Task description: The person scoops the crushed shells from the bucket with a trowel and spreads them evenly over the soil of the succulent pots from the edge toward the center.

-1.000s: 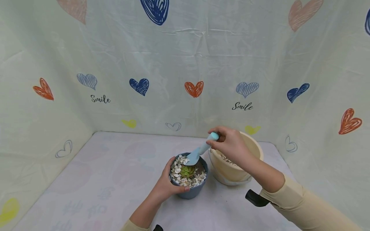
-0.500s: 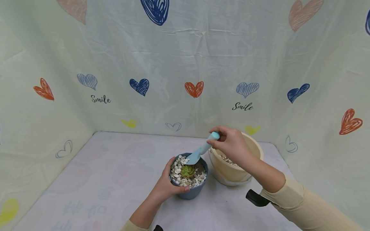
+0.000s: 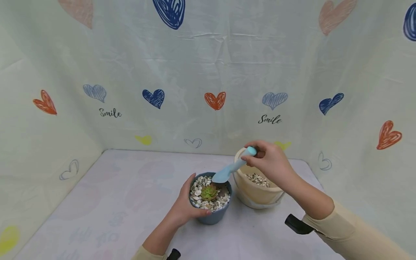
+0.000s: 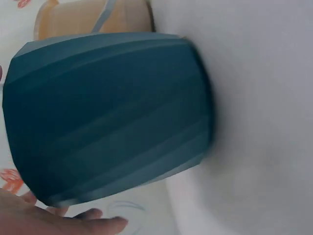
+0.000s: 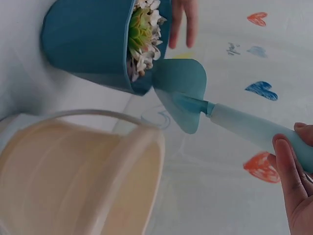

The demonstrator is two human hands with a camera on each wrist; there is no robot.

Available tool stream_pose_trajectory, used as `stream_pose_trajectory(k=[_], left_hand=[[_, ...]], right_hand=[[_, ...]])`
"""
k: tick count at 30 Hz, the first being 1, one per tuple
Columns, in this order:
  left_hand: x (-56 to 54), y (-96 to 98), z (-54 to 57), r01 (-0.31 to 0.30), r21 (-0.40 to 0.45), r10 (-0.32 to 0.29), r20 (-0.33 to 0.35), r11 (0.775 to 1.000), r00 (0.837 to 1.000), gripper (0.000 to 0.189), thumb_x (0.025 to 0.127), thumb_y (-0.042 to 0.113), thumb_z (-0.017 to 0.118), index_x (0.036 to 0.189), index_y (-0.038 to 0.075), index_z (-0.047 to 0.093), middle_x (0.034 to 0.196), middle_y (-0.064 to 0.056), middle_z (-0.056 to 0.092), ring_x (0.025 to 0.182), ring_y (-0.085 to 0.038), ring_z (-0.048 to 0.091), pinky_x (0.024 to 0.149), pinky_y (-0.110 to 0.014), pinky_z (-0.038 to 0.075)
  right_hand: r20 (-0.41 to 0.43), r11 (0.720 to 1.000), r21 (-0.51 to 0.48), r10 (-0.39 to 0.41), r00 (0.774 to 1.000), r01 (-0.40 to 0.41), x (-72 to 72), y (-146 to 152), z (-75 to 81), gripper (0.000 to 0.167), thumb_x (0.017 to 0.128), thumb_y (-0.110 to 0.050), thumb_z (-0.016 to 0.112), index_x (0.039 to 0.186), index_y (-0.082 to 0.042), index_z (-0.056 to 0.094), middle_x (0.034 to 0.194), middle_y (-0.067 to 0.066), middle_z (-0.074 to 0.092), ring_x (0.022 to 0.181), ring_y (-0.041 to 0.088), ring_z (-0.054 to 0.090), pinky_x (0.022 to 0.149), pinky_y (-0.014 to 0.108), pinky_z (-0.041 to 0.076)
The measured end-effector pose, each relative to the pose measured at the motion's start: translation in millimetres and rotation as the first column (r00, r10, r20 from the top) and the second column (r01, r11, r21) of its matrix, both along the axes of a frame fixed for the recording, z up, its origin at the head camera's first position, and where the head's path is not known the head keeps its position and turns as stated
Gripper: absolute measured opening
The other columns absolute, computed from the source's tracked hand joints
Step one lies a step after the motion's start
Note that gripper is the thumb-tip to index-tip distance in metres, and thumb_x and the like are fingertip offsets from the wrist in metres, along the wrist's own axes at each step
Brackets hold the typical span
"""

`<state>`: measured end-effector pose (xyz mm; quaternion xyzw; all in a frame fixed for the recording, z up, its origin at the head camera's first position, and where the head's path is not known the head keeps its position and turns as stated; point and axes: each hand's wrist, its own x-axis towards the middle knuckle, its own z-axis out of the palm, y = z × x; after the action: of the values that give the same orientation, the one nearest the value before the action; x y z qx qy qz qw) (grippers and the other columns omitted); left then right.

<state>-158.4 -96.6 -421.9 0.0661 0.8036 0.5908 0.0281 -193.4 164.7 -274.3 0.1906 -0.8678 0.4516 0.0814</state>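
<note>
A blue flower pot (image 3: 214, 217) stands on the table, holding a green succulent (image 3: 209, 193) ringed by white pebbles (image 3: 196, 191); a brown patch shows at its right. My left hand (image 3: 185, 208) grips the pot from the left, thumb at the near rim and fingers along the far side. In the left wrist view, the pot's dark wall (image 4: 107, 107) fills the middle. By its handle, my right hand (image 3: 271, 160) pinches a light blue trowel (image 3: 222, 175). The blade hangs over the pot's far right rim; nothing shows on it in the right wrist view.
Just right of the blue pot sits a larger cream pot (image 3: 253, 196), with pebbles (image 3: 258, 179) inside, under my right hand. A pale cloth covers the table (image 3: 130, 202). Behind it hangs a curtain (image 3: 182, 126) printed with hearts.
My right hand has drawn the trowel to the right, from above the pebbles to the blue pot's rim. The left hand keeps its hold on the pot. The head view has shifted slightly.
</note>
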Motion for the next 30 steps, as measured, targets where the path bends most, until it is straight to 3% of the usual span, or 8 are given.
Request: stream_pose_trajectory(k=[6,8,13,18,21,24,30], left_hand=[[-1.7,12.6,23.8,-0.080,-0.146,0.048,-0.208,0.986,0.977,0.120,0.061,0.028,0.094,0.155,0.023,0.021,0.161,-0.007,0.013,0.144,-0.039,0.016,0.103,-0.068,0.027],[0.1,19.8,32.9,-0.091,-0.132,0.058,-0.238,0.987,0.969,0.118,0.062,0.026,0.094,0.155,0.024,0.022,0.161,-0.003,0.012,0.145,-0.036,0.015,0.104,-0.067,0.026],[8.8,46.5,49.1,-0.106,-0.067,0.087,-0.242,0.992,0.966,0.116,0.063,0.029,0.094,0.154,0.028,0.021,0.160,0.001,0.013,0.145,-0.031,0.017,0.106,-0.064,0.026],[14.0,82.1,47.8,-0.068,-0.057,0.053,-0.236,0.996,0.970,0.117,0.064,0.029,0.093,0.155,0.028,0.020,0.160,-0.002,0.015,0.144,-0.032,0.019,0.108,-0.059,0.027],[15.0,103.2,42.3,-0.031,-0.032,0.023,-0.217,0.999,0.976,0.118,0.063,0.025,0.093,0.155,0.023,0.020,0.159,-0.006,0.016,0.143,-0.034,0.021,0.108,-0.057,0.028],[13.6,121.2,35.9,-0.007,-0.010,0.005,-0.209,1.000,0.978,0.117,0.063,0.022,0.094,0.155,0.019,0.021,0.158,-0.010,0.017,0.142,-0.036,0.023,0.107,-0.057,0.029],[8.6,148.4,29.7,-0.018,-0.063,0.005,-0.197,0.998,0.980,0.124,0.061,0.027,0.095,0.156,0.013,0.016,0.159,-0.015,0.009,0.141,-0.040,0.020,0.106,-0.056,0.032]], right_hand=[[-0.041,0.998,-0.023,-0.056,0.998,0.055,10.2,29,7.6,0.036,0.087,-0.012,0.075,0.117,0.003,0.064,0.093,0.012,0.072,0.076,0.015,0.071,0.069,0.024,0.056],[-0.053,0.996,-0.031,-0.081,0.995,0.079,14.7,40,10.7,0.036,0.087,-0.010,0.075,0.118,0.003,0.063,0.096,0.015,0.071,0.076,0.013,0.071,0.069,0.024,0.056],[-0.097,0.985,-0.027,-0.169,0.981,0.168,25.2,67,17.1,0.038,0.087,-0.012,0.075,0.119,0.003,0.063,0.099,0.015,0.069,0.074,0.009,0.070,0.069,0.019,0.054],[-0.122,0.965,-0.041,-0.263,0.957,0.260,26.5,91,15.7,0.039,0.089,-0.017,0.073,0.120,0.003,0.062,0.096,0.001,0.068,0.075,0.006,0.069,0.071,0.013,0.052],[-0.102,0.958,-0.024,-0.286,0.953,0.285,20.2,101,8.1,0.038,0.091,-0.020,0.071,0.121,0.002,0.060,0.099,0.005,0.067,0.076,0.005,0.069,0.072,0.012,0.051],[-0.088,0.955,0.059,-0.284,0.955,0.290,11.0,107,-3.6,0.038,0.093,-0.020,0.069,0.122,0.002,0.059,0.103,0.013,0.066,0.078,0.007,0.068,0.073,0.014,0.051],[-0.090,0.945,0.205,-0.240,0.967,0.254,-7.9,114,-32.9,0.029,0.091,-0.009,0.070,0.116,0.002,0.061,0.099,0.017,0.067,0.083,0.025,0.067,0.072,0.035,0.056]])
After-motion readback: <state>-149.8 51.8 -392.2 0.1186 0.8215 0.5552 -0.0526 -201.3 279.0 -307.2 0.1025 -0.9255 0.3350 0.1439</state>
